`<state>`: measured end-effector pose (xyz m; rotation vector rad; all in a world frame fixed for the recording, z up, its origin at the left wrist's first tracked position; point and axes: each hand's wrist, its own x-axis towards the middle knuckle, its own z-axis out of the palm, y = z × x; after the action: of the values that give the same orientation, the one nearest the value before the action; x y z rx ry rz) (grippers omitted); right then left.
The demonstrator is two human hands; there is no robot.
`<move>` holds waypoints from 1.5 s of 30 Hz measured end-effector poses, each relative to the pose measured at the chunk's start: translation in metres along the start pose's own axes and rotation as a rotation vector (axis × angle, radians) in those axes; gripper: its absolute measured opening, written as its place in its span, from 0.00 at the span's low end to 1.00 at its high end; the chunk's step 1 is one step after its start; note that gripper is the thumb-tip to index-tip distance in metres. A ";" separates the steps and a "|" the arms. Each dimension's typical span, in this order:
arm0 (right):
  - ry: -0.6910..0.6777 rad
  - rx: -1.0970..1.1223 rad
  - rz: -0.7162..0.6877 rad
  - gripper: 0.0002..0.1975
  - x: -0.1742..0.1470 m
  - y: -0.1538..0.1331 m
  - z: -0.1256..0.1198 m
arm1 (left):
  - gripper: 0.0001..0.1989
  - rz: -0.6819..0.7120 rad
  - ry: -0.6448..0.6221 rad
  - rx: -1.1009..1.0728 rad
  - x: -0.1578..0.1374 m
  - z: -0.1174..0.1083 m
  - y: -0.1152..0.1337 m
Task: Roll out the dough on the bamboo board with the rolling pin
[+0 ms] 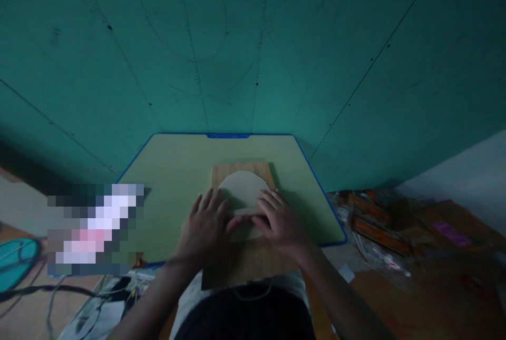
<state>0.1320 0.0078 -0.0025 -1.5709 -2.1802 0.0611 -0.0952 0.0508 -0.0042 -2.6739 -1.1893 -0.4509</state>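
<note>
While a round, off-white, dough-like sheet is flanked on a tan wooden board by a bare left hand and right hand, set apart, any grip unclear, tearing could be caused by lopsided pressure.

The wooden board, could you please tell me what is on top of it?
On the wooden board lies a pale, rounded, dough-like sheet, with a pale strip across it between the left hand and right hand. The hands hide the strip's ends and parts of the sheet.
</note>
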 end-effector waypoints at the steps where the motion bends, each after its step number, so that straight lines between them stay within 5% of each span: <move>1: 0.009 0.023 -0.018 0.18 -0.010 -0.002 -0.002 | 0.25 0.007 0.019 -0.011 -0.010 -0.004 0.005; 6: 0.021 0.000 -0.081 0.30 -0.078 -0.019 -0.015 | 0.28 0.151 0.130 -0.002 -0.068 -0.024 0.023; 9: -0.006 -0.058 -0.081 0.34 -0.085 -0.021 -0.016 | 0.25 0.123 0.142 0.001 -0.069 -0.019 0.015; 13: -0.059 -0.100 -0.059 0.33 -0.036 -0.007 -0.003 | 0.23 -0.030 0.132 -0.001 -0.031 0.001 -0.006; 16: -0.075 -0.147 -0.010 0.31 0.026 0.008 0.006 | 0.23 -0.153 -0.005 -0.006 0.012 0.008 -0.025; 23: -0.009 -0.215 0.151 0.16 0.153 0.023 0.011 | 0.20 -0.342 -0.037 0.012 0.095 -0.007 -0.069; 28: -0.025 -0.195 0.106 0.15 0.116 0.023 0.015 | 0.18 -0.251 -0.015 -0.020 0.038 -0.002 -0.034; 32: 0.041 -0.184 0.020 0.20 0.058 0.021 0.021 | 0.27 -0.069 0.239 0.049 -0.008 0.022 -0.016; 35: 0.023 -0.165 0.059 0.20 0.065 0.025 0.021 | 0.30 -0.066 0.174 0.081 0.014 0.031 -0.032; 41: -0.040 -0.147 0.188 0.13 0.160 0.049 0.017 | 0.18 -0.190 -0.118 0.009 0.116 0.021 -0.080; 45: -0.060 -0.135 0.219 0.16 0.165 0.048 0.015 | 0.20 -0.262 -0.129 0.011 0.124 0.017 -0.078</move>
<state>0.1274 0.1786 0.0245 -1.9024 -2.0854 0.0300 -0.0712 0.1936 0.0258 -2.5810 -1.5840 -0.3097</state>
